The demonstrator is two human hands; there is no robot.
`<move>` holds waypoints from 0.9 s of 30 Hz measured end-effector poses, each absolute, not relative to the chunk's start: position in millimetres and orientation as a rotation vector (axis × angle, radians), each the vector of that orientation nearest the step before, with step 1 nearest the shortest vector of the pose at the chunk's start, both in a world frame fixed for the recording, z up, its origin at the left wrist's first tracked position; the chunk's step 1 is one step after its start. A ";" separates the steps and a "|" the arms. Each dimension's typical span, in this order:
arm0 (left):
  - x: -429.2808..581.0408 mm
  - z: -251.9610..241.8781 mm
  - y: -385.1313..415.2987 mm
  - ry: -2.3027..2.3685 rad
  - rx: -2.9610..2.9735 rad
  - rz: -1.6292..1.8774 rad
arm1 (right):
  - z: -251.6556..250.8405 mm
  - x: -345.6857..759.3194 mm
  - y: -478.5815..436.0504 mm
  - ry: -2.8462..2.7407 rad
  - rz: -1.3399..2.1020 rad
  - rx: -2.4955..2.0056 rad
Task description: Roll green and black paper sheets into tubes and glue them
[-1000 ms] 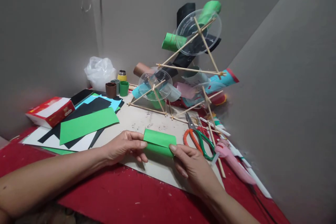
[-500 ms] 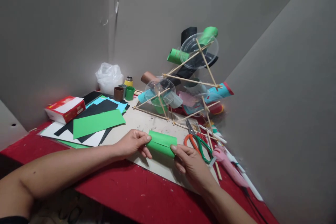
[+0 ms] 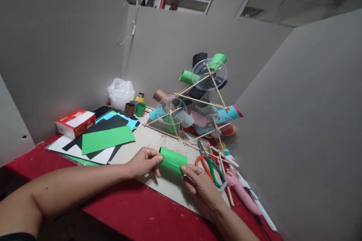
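A: What do the hands hold?

B: One bright-green rolled paper tube (image 3: 173,160), held between them. The left hand (image 3: 145,162) pinches its left end between thumb and fingers. The right hand (image 3: 201,184) grips the right end, its thumb pressed on top near the lengthwise edge, the other fingers curled lower and partly hidden.

A: Where exactly is the tube?

B: In front of the person, above a pale flat board (image 3: 166,192) lying on a red table covering (image 3: 121,214). I can't tell whether its underside touches the board.

A: What is near the right hand?

B: Metal-bladed scissors with one orange and one green handle (image 3: 206,156) lie just beyond it. A pink glue gun (image 3: 243,192) lies to its right, nozzle close to the green handle.

A: And on the left side?

B: Beyond the left hand, a flat bright-green paper rectangle (image 3: 109,140) lies across black and white sheets. A red-and-white cardboard tissue box (image 3: 75,124) sits at that pile's far left. Behind the pile stand a short brown cylinder (image 3: 129,110) and a short green cylinder (image 3: 140,110), with a white plastic bag (image 3: 121,93) near them.

A: Anything past the board's middle?

B: A thin wooden stick frame (image 3: 202,101) carrying clear plastic discs (image 3: 200,76) and coloured paper rolls (image 3: 189,77).
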State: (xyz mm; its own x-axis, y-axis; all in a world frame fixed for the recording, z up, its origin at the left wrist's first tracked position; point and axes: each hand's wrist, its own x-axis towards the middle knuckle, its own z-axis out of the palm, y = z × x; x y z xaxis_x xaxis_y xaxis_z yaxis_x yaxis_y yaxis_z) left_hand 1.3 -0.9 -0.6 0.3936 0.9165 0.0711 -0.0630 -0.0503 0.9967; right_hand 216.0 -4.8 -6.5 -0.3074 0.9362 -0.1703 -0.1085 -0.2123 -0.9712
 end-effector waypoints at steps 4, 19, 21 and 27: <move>2.1 -4.2 -0.9 0.849 1.392 0.945 | -8.0 219.6 -2.7 -1.245 1.632 -1.071; 3.5 -7.6 -0.5 0.841 1.442 0.988 | -17.2 220.2 2.4 -1.339 1.562 -1.091; 3.6 -9.4 -0.1 0.836 1.456 0.983 | -18.1 221.0 3.2 -1.350 1.549 -1.077; 4.7 -16.1 2.5 0.831 1.448 0.972 | -20.1 221.9 4.6 -1.394 1.532 -1.059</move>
State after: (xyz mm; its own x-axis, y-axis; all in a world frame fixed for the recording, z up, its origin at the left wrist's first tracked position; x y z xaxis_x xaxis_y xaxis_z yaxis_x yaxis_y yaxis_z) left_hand 4.7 2.5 -16.1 0.4071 0.9071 0.1074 -0.0341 -0.1024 0.9942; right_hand 221.9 4.6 -20.1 -0.3358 0.9394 -0.0691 -0.0196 -0.0803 -0.9966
